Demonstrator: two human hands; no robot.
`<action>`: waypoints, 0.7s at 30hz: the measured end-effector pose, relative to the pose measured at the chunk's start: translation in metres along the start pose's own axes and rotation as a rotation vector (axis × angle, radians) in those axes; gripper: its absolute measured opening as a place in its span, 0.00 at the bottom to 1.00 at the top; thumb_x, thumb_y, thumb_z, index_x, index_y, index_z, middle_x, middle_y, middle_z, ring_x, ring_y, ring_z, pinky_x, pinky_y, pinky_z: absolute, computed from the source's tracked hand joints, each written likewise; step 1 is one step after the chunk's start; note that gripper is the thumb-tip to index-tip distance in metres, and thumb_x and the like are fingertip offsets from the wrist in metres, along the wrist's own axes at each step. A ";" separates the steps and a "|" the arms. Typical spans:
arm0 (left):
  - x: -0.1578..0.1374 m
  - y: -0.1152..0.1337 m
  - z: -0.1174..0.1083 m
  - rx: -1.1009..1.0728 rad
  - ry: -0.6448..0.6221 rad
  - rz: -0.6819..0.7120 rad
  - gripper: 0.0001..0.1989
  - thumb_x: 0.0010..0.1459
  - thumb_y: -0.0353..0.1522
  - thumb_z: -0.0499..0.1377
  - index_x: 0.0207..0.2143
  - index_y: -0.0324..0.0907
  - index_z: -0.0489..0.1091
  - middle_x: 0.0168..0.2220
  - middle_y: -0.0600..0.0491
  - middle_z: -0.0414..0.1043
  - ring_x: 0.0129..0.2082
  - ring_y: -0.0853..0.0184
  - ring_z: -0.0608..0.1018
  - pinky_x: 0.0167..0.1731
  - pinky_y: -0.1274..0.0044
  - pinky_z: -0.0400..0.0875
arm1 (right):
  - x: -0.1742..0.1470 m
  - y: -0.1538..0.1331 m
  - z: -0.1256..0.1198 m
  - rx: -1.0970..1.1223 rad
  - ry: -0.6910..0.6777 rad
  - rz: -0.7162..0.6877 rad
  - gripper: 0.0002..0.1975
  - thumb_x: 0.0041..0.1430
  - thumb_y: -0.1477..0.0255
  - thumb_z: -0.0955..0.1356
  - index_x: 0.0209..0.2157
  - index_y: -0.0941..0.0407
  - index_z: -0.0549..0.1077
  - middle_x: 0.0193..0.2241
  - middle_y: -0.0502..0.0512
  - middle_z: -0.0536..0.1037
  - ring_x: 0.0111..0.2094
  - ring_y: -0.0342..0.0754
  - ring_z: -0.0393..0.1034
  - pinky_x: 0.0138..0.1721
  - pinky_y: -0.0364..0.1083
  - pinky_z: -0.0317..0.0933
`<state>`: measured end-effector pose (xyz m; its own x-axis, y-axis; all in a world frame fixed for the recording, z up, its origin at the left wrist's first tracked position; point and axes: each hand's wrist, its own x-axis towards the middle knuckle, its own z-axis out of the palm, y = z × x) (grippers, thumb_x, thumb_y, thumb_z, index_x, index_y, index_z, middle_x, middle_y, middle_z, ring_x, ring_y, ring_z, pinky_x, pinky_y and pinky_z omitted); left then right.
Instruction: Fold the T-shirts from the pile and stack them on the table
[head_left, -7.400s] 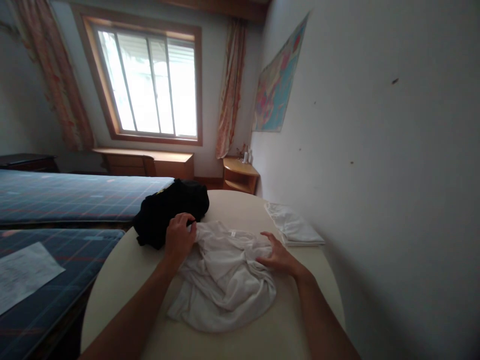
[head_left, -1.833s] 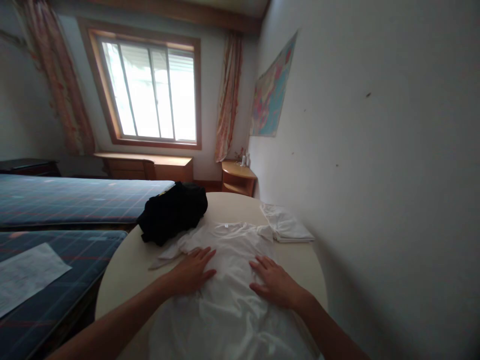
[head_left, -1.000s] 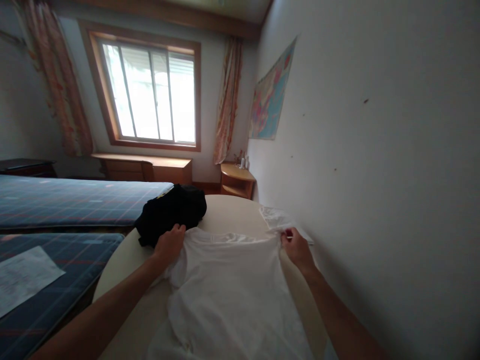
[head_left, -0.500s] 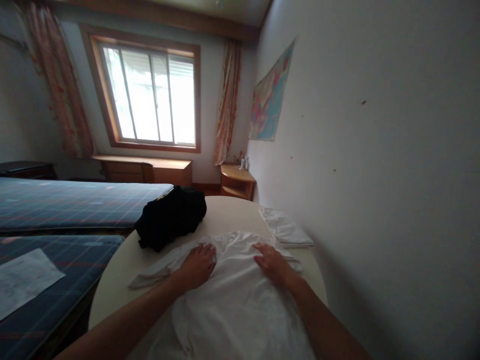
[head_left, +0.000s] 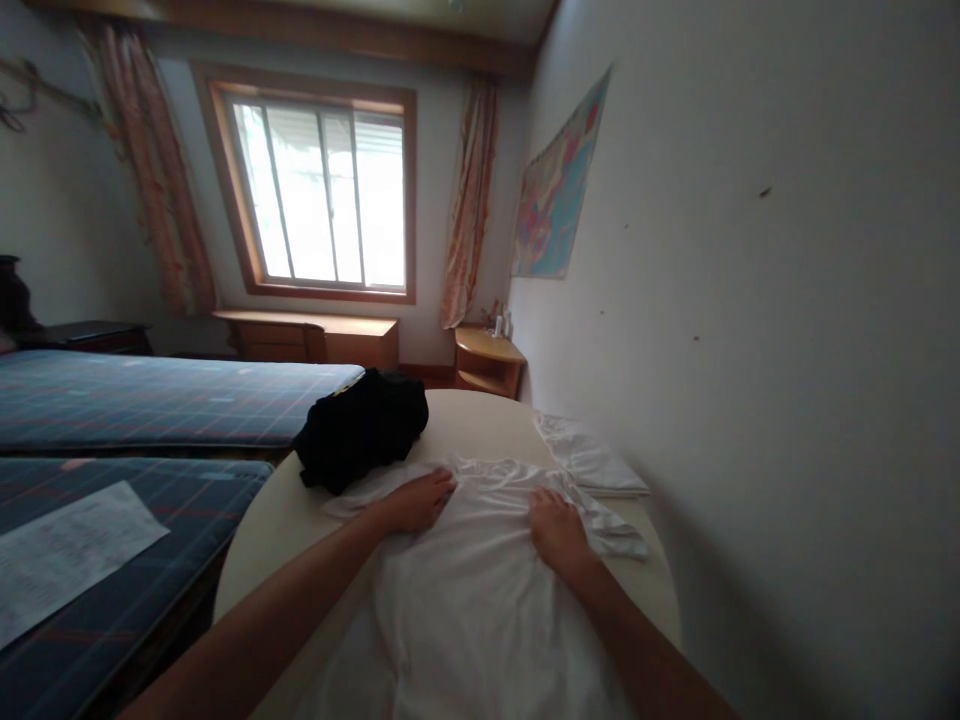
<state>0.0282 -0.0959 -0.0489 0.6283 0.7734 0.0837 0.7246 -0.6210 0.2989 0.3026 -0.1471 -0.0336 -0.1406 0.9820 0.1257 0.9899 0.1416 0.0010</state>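
Note:
A white long garment that looks like a shirt [head_left: 480,590] lies spread over the round table, its neckline on the far side and its near end running out of view. My left hand [head_left: 421,502] is at its left shoulder, fingers bent together on the cloth. At the right shoulder, my right hand [head_left: 556,525] has its fingers curled into the fabric. Creases run across the cloth between both hands. The right sleeve sticks out beyond my right hand; my left forearm partly covers the left sleeve.
A black bundle of cloth [head_left: 364,425] sits on the cream round table [head_left: 480,405] at the far left. Folded white cloth [head_left: 592,455] lies at the right edge beside the wall. Two plaid mattresses [head_left: 172,400] are on the left, the nearer one holding a paper sheet [head_left: 75,555].
The view has turned slightly left. My fingers have gone from lying spread on the shirt to being drawn in on it. Its left sleeve has shifted inward, and the right sleeve reaches further out.

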 end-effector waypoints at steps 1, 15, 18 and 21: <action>0.007 0.008 0.001 -0.005 0.001 0.051 0.22 0.65 0.31 0.48 0.59 0.36 0.65 0.65 0.43 0.59 0.66 0.61 0.60 0.65 0.68 0.53 | 0.002 -0.011 0.001 0.062 0.004 -0.043 0.22 0.67 0.73 0.56 0.57 0.60 0.69 0.58 0.67 0.69 0.59 0.57 0.62 0.57 0.53 0.56; 0.040 0.023 0.003 0.061 0.275 -0.217 0.19 0.65 0.26 0.44 0.53 0.40 0.68 0.54 0.45 0.69 0.55 0.61 0.71 0.57 0.70 0.62 | 0.013 0.003 0.044 0.133 0.047 0.113 0.25 0.68 0.71 0.53 0.63 0.53 0.62 0.66 0.58 0.59 0.67 0.57 0.47 0.63 0.61 0.41; 0.026 0.008 -0.001 0.116 0.284 -0.393 0.19 0.68 0.29 0.42 0.51 0.35 0.68 0.50 0.38 0.71 0.50 0.56 0.74 0.51 0.65 0.67 | 0.013 0.007 0.041 0.183 0.090 0.119 0.29 0.65 0.78 0.52 0.65 0.51 0.59 0.64 0.56 0.63 0.65 0.53 0.52 0.63 0.57 0.44; 0.011 -0.007 -0.001 0.148 0.187 -0.426 0.20 0.69 0.33 0.41 0.51 0.34 0.67 0.48 0.36 0.72 0.48 0.54 0.76 0.48 0.63 0.69 | 0.011 0.001 0.033 0.203 0.141 0.020 0.32 0.62 0.81 0.53 0.65 0.47 0.60 0.65 0.52 0.62 0.65 0.50 0.52 0.64 0.54 0.42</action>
<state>0.0299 -0.0828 -0.0487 0.2152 0.9639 0.1567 0.9471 -0.2452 0.2070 0.3015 -0.1315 -0.0649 -0.1033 0.9598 0.2610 0.9667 0.1587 -0.2007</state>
